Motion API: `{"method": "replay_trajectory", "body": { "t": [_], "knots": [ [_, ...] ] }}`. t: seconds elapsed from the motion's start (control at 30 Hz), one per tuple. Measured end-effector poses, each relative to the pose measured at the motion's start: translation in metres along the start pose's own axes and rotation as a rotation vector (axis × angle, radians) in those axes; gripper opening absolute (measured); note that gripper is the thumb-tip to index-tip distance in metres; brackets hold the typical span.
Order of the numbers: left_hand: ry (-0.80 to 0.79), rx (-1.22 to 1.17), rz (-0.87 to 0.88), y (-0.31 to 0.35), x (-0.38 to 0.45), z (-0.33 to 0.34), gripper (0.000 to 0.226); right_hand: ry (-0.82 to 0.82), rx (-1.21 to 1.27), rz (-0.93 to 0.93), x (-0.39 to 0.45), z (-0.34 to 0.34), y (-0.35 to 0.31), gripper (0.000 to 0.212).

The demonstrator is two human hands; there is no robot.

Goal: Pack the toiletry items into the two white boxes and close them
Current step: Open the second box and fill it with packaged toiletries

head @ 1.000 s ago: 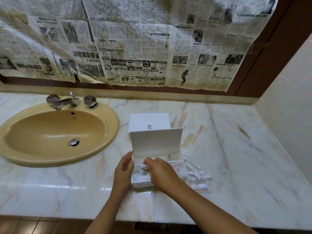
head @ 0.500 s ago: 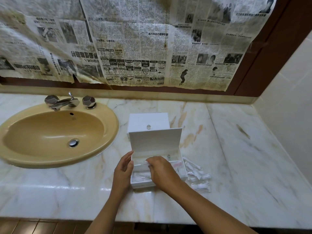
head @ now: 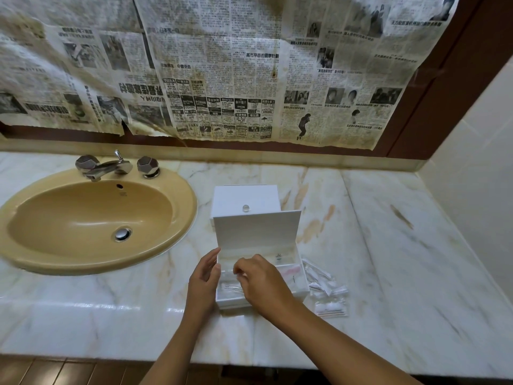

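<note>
An open white box (head: pixel 303 277) stands on the marble counter with its lid (head: pixel 258 232) upright. Clear toiletry packets (head: pixel 288 271) lie inside it. Behind it sits a second white box (head: pixel 245 197), closed, with a small clear knob on top. My left hand (head: pixel 204 282) rests with straight fingers against the open box's left wall. My right hand (head: pixel 262 282) hovers over the box's inside, its fingertips curled and blurred; whether they pinch a packet is unclear. Several more packets (head: pixel 329 291) lie on the counter right of the box.
A tan oval sink (head: pixel 91 218) with a chrome faucet (head: pixel 105 166) fills the counter's left side. Newspaper covers the wall behind. A white wall (head: pixel 477 190) bounds the right. The counter's front edge (head: pixel 249 359) runs just below my forearms.
My right hand carried a white packet down into the open box, then lifted slightly. A packet now lies at the box's left end. My left hand stayed against the box.
</note>
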State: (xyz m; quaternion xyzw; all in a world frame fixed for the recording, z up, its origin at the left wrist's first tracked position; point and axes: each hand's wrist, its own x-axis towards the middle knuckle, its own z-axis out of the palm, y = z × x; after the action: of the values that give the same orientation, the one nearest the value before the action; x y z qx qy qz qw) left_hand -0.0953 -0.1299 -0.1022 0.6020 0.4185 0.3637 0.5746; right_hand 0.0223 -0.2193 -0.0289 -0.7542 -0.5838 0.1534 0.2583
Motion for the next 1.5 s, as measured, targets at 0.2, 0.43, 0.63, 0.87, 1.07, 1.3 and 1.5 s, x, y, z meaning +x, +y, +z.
{"method": "replay_trajectory", "body": {
  "t": [0.2, 0.43, 0.63, 0.87, 1.07, 1.3, 1.5],
  "knots": [
    [-0.007, 0.009, -0.027, 0.001, 0.000, 0.000, 0.034, 0.007, -0.064, -0.117, -0.001, 0.008, 0.001, 0.015],
    [-0.001, 0.018, -0.003, 0.005, -0.001, 0.000, 0.031, -0.221, -0.261, 0.019, 0.000, 0.016, 0.004, 0.025],
    [-0.002, 0.021, -0.010, 0.003, -0.001, 0.000, 0.032, -0.254, -0.229, 0.088, 0.001, 0.017, 0.002, 0.026],
    [0.004, 0.044, -0.004, 0.004, -0.001, 0.000, 0.032, -0.089, -0.075, -0.031, -0.006, 0.009, 0.004, 0.024],
    [0.008, 0.028, -0.022, 0.007, -0.001, 0.001, 0.032, 0.133, 0.058, 0.062, 0.006, -0.018, 0.023, 0.022],
    [-0.008, 0.035, -0.039, 0.008, -0.004, 0.000, 0.031, 0.265, 0.006, 0.365, 0.007, -0.062, 0.066, 0.016],
    [-0.004, 0.037, -0.034, 0.012, -0.005, 0.002, 0.031, -0.088, -0.252, 0.624, -0.004, -0.064, 0.099, 0.042]
  ]
}}
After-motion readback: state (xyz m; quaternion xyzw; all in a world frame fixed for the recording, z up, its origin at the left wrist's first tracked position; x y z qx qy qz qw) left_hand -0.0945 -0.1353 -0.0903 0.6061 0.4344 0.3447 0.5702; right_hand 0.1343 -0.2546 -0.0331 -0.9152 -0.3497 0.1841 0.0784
